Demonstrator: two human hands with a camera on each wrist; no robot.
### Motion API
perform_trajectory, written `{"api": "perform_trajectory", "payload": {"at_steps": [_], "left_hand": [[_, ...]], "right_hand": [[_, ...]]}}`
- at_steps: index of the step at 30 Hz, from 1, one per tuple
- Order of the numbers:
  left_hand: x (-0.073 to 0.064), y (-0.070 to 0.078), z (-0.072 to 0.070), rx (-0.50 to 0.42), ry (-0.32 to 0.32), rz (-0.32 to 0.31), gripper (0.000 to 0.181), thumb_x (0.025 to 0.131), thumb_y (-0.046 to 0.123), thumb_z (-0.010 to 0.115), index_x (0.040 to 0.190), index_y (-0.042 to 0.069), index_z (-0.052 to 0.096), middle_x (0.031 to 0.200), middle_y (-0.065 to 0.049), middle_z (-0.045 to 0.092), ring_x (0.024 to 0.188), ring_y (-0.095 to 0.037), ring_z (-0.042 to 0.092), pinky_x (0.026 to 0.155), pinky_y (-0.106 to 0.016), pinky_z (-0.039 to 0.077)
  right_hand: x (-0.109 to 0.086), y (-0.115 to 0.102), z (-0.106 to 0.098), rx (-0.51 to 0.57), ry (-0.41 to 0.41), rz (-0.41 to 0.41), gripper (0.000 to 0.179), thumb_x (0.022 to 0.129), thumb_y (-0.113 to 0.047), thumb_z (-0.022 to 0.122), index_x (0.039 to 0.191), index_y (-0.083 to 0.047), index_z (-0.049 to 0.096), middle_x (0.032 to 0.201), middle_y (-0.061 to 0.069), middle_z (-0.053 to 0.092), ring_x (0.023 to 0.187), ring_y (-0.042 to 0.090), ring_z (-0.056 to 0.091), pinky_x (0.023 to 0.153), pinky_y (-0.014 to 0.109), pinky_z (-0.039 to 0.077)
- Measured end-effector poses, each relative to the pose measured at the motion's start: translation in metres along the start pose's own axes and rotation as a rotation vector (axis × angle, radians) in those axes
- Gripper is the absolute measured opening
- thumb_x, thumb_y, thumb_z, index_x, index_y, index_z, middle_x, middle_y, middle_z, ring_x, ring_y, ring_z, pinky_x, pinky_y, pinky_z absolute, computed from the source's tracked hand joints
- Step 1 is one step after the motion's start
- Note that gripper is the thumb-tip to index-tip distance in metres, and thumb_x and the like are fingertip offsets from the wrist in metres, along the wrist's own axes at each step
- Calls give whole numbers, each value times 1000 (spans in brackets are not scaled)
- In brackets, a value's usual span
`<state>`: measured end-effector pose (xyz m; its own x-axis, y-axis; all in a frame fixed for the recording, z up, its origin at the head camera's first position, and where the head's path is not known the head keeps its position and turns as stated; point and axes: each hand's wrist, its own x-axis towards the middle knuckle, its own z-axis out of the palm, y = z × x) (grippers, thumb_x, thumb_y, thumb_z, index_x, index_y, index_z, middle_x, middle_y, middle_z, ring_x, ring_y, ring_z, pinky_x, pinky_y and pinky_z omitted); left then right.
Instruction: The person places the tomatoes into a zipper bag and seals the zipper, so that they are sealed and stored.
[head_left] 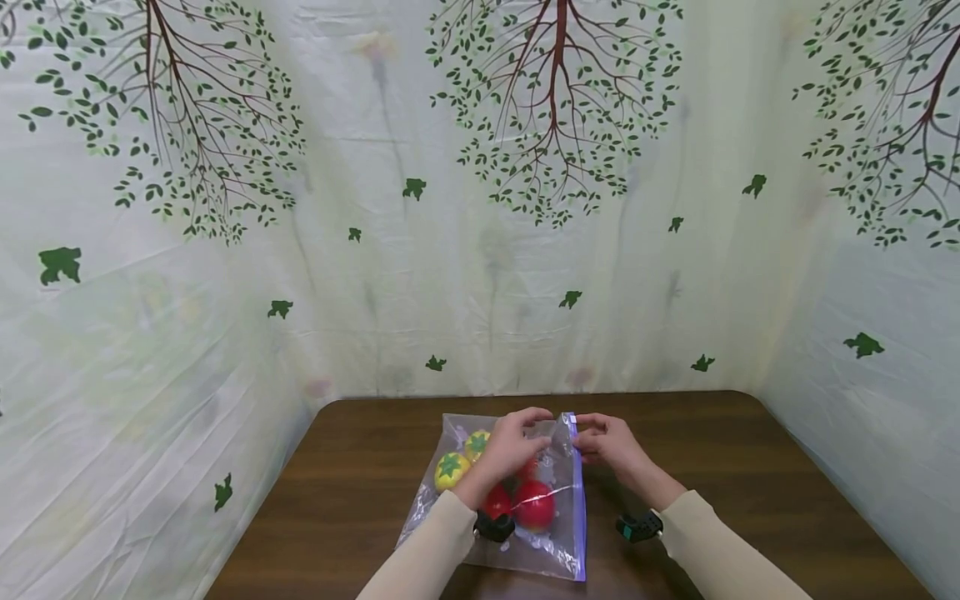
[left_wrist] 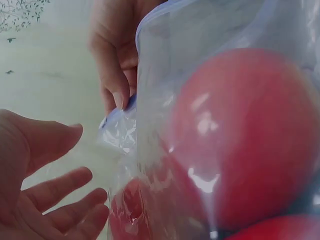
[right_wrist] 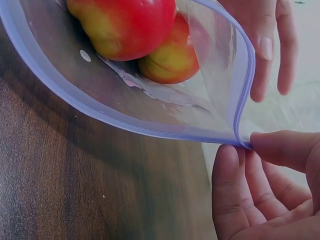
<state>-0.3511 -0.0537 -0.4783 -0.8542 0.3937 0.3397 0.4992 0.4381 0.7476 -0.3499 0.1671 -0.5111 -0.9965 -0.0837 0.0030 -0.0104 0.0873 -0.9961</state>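
A clear zip bag (head_left: 558, 554) with a purple-blue zip edge (right_wrist: 95, 117) lies on the table. Inside it are red apples (head_left: 534, 505), yellowish in places in the right wrist view, and yellow round pieces (head_left: 452, 471) with green star-shaped tops. At the far corner of the zip, my right hand (head_left: 611, 446) pinches the edge between thumb and forefinger. The mouth gapes along the rest of its length, as the right wrist view shows. My left hand (head_left: 513, 450) hovers over the bag near that corner, thumb and fingers apart with nothing between them (left_wrist: 55, 185).
The brown wooden table (head_left: 360, 500) extends around the bag on all sides. Behind and beside it hang pale curtains (head_left: 495, 317) printed with trees and leaves. Dark bands (head_left: 641, 527) circle both wrists.
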Motion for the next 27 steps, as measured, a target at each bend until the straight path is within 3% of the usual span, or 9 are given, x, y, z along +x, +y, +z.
{"api": "perform_trajectory", "payload": {"at_steps": [12,17,22,27], "left_hand": [[28,-25,-4,-201,-57,-29,41,85,7,79,125,13,69,119,-8,71,115,-35,64,91,-37,54],[34,-36,-1,-239,-61,-45,39,85,7,79,123,10,70,120,-13,70,116,-35,64,94,-39,52],[38,-37,3,-271,-85,-51,35,88,7,76,122,5,70,121,-18,69,114,-32,65,92,-36,53],[43,-33,6,-256,-131,-50,36,90,9,75,126,6,68,119,-13,70,114,-29,65,93,-36,52]], "right_hand": [[-1,-7,-2,-5,-35,-12,46,92,-11,73,134,0,58,103,22,70,84,30,69,79,44,59],[-1,-5,-1,-2,-38,-16,45,91,-10,73,133,-1,59,102,21,70,85,30,70,78,42,59],[2,-2,-1,4,-34,-13,42,90,-8,74,130,-4,61,101,18,71,85,30,70,77,41,59],[3,-1,-1,14,-34,-20,40,91,-7,73,129,-5,62,103,18,72,87,31,71,78,43,59]]}}
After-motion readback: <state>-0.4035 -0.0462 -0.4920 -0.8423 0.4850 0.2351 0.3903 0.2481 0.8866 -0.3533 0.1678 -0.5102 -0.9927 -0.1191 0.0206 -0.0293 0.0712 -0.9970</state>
